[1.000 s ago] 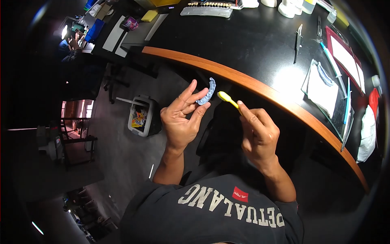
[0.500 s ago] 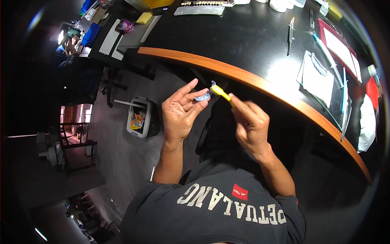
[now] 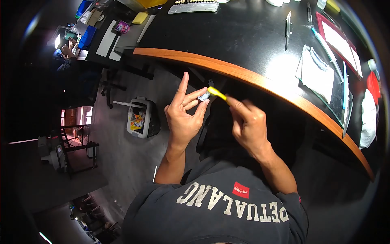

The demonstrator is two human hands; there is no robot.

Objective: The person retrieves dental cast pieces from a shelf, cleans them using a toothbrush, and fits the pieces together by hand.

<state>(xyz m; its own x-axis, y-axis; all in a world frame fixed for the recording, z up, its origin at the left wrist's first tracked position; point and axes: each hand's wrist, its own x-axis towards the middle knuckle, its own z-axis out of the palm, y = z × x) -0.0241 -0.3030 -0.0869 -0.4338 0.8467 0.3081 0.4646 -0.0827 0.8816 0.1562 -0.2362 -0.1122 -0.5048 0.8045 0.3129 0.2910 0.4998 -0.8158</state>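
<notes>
My left hand [image 3: 185,116] pinches a small pale-blue dental piece [image 3: 203,96] between thumb and fingers, its index finger stretched up and away. Most of the piece is covered by the fingertips and the brush. In my right hand [image 3: 250,124] is a yellow toothbrush [image 3: 217,93], gripped by its handle with the fingers curled round. The brush head meets the upper end of the blue piece; the bristles are hard to make out. Both hands are in the air, short of the table's wooden edge.
The black table [image 3: 227,36] has a curved wooden edge [image 3: 239,70]. On it lie a white cloth [image 3: 319,77] on a glass plate, a metal tool [image 3: 288,30] and a red-framed pad [image 3: 339,42]. A waste bin [image 3: 140,118] stands on the floor. Another person's hand [image 3: 67,51] shows far left.
My left hand has turned, its index finger now pointing more upright and the blue piece less exposed. The toothbrush has shifted slightly left with my right hand. The view has moved a little.
</notes>
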